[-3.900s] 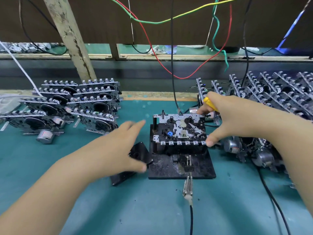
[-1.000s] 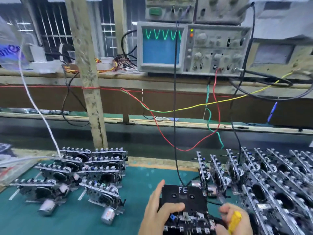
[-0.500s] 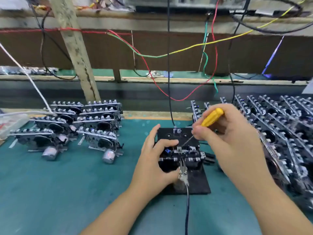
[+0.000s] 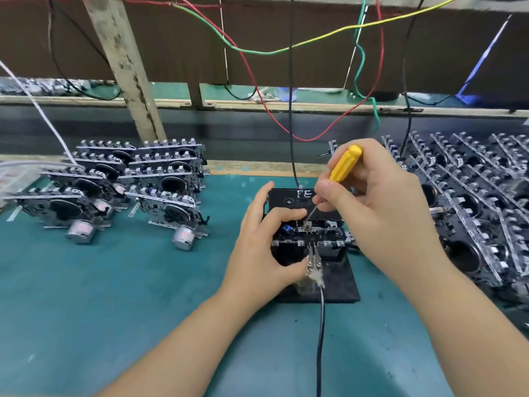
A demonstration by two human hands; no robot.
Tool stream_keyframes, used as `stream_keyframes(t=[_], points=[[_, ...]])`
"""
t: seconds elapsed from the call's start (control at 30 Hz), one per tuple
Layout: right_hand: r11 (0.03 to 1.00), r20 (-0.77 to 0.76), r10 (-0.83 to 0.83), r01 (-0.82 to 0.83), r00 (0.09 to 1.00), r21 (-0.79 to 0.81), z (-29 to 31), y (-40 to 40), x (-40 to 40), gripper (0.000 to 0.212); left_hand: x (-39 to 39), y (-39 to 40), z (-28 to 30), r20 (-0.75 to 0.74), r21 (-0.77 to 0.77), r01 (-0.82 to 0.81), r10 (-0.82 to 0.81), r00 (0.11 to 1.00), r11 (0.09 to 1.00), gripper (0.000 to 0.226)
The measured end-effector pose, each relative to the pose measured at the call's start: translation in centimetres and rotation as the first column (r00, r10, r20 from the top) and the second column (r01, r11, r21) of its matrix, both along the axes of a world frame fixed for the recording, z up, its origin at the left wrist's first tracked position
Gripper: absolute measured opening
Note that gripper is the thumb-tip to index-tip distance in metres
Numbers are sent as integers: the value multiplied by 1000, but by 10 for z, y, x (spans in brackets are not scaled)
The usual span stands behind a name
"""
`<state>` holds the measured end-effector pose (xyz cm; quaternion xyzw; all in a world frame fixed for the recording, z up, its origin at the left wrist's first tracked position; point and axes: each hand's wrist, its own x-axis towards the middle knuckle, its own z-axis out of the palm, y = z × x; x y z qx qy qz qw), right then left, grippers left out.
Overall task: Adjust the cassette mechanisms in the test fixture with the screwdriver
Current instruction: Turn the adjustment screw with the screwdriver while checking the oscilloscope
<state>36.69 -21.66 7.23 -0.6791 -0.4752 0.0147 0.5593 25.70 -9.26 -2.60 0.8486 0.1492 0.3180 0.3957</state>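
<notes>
Hands set: my left hand [image 4: 262,247] grips the test fixture [image 4: 337,287], right hand [image 4: 380,202] pinches the screwdriver [image 4: 345,164]; I'd turn gently, blade seated

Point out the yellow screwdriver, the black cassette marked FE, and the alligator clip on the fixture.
Yellow screwdriver [image 4: 345,164]: head view, middle of the handle.
Black cassette marked FE [image 4: 289,200]: head view, its top face beside the lettering.
Alligator clip [image 4: 313,263]: head view, its metal body.

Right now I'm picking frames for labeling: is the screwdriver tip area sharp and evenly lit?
Head view: yellow-handled screwdriver and both hands are fairly sharp; its thin shaft blurs into the dark cassette mechanism; lighting is flat, without harsh glare; wide-angle bending shows along the shelf edge.
</notes>
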Motion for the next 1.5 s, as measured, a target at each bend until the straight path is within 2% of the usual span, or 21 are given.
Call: stream_keyframes(t=[0.5,0.7,0.93,1.03,1.17,1.27,1.4,1.5], points=[[1000,45,-8,8,999,-13,-3,2,4,19,0,-1,1,17,-10,0,0,1000,1000,72],[1000,78,0,1,997,-7,2,10,0,46,0,-2,1,17,3,-3,3,1000,1000,74],[996,113,42,-33,993,-84,5,7,6,31,0,-2,1,34,7,14,-14,999,1000,69],[997,37,68,-67,997,-28,5,8,10,29,0,-2,1,36,6,13,-13,999,1000,68],[998,-21,35,-34,999,61,-1,10,7,30,0,-1,0,24,6,11,-11,1000,1000,70],[998,42,9,-12,999,67,-2,9,6,26,0,-1,0,22,4,8,-9,1000,1000,72],[998,198,5,-17,980,58,-2,10,3,23,0,-1,0,20,10,4,-5,1000,1000,73],[998,216,-5,-9,976,63,-3,9,2,20,0,-1,-1,15,6,2,-2,1000,1000,73]])
